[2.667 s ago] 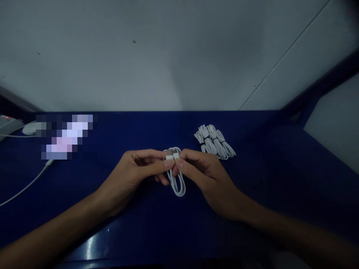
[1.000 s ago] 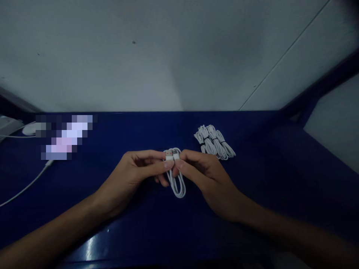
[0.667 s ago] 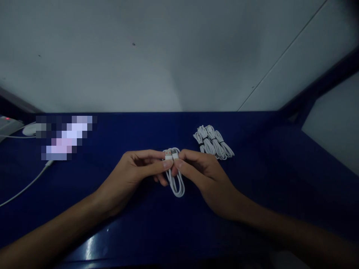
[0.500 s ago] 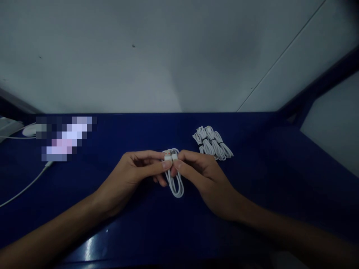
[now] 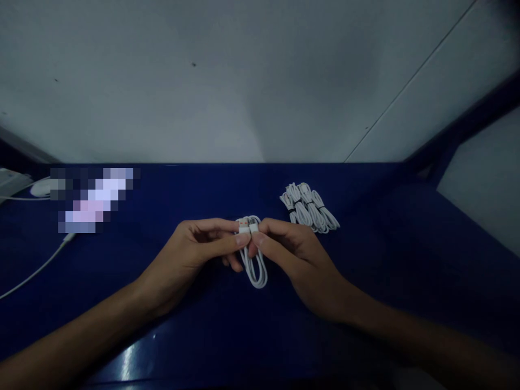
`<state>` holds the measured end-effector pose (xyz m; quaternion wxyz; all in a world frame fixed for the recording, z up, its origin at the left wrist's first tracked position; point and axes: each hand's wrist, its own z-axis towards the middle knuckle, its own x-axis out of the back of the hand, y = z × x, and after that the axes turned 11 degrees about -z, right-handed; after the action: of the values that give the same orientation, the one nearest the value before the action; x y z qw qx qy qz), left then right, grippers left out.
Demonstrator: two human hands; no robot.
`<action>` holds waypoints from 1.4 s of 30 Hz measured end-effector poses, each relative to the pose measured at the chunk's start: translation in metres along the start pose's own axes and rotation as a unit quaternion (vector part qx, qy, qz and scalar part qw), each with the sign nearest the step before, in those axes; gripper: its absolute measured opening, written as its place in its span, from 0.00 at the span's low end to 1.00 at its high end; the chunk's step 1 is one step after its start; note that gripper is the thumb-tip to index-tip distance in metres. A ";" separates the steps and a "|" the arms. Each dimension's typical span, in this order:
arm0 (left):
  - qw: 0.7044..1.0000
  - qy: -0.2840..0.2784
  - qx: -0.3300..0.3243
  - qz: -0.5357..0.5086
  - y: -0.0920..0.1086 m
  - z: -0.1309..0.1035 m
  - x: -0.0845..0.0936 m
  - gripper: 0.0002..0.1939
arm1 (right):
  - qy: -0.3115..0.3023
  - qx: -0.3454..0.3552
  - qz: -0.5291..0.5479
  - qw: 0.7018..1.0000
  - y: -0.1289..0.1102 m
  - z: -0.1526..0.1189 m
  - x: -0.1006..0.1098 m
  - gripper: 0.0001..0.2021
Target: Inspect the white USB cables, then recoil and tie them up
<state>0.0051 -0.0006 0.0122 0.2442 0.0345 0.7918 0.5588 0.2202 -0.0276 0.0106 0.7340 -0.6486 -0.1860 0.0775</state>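
Between my two hands is a white USB cable (image 5: 258, 276), folded into a loose coil whose loops hang down below my fingers. Its two plugs sit side by side at the top, one with an orange-marked metal end. My left hand (image 5: 199, 249) pinches the coil and the left plug between thumb and fingers. From the other side, my right hand (image 5: 298, 254) grips the right plug and the coil the same way. Part of the cable is hidden behind the fingers.
Several white cable bundles (image 5: 311, 208) with black ties lie beyond my right hand on the blue table (image 5: 195, 189). At the left, a blurred-out bright device (image 5: 99, 197) has a white cord (image 5: 36, 279) attached. A pale wall (image 5: 227, 97) rises behind.
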 end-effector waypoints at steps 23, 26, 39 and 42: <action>1.000 -0.013 -0.004 -0.015 0.002 -0.002 -0.002 0.08 | 0.005 -0.034 -0.014 0.999 -0.002 -0.002 -0.001 0.14; 1.000 -0.007 -0.004 -0.014 0.003 -0.002 -0.002 0.08 | 0.002 -0.030 -0.020 0.999 -0.001 -0.002 0.000 0.14; 1.000 -0.009 -0.004 -0.013 0.003 -0.002 -0.004 0.08 | 0.009 -0.033 -0.028 0.999 -0.002 -0.001 0.000 0.15; 1.000 -0.010 -0.002 -0.016 0.003 -0.002 -0.003 0.08 | 0.005 -0.037 -0.026 0.999 -0.001 -0.001 -0.001 0.14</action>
<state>0.0065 -0.0019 0.0166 0.2611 0.0269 0.7886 0.5560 0.2199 -0.0288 0.0118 0.7122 -0.6706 -0.2019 0.0478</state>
